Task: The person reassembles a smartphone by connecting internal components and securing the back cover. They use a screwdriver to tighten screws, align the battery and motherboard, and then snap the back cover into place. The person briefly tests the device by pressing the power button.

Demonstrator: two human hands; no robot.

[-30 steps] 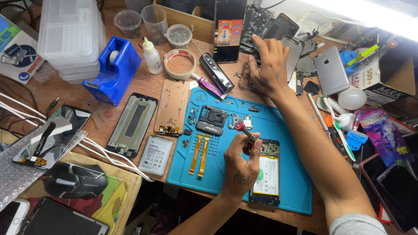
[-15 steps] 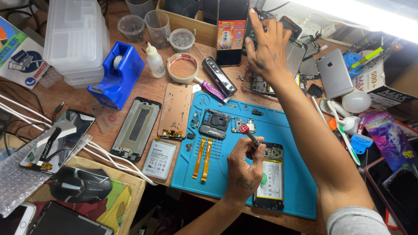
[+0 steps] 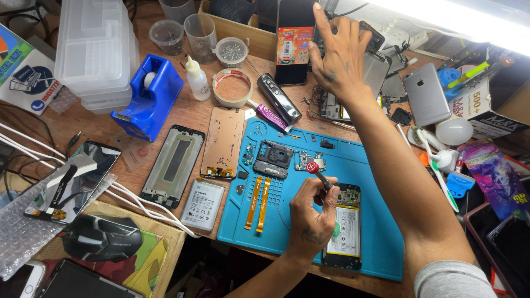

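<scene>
Cluttered wooden bench (image 3: pixel 182 113) w/ blue mat (image 3: pixel 381 221). Left hand (image 3: pixel 310 214) curled tight round a red-capped screwdriver (image 3: pixel 319 175), tip hidden, over the opened phone (image 3: pixel 343 227) on the mat. Right hand (image 3: pixel 338 52) stretched far back, fingers spread, holding nothing, at the parts pile; what it touches unclear. Vs. earlier: right hand has reached further.

Cluttered wooden workbench (image 3: pixel 193 113) under a bright strip light (image 3: pixel 469 22).

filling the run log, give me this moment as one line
left hand: holds screwdriver over opened phone | right hand: spread above phone parts at desk back | base: blue mat
</scene>
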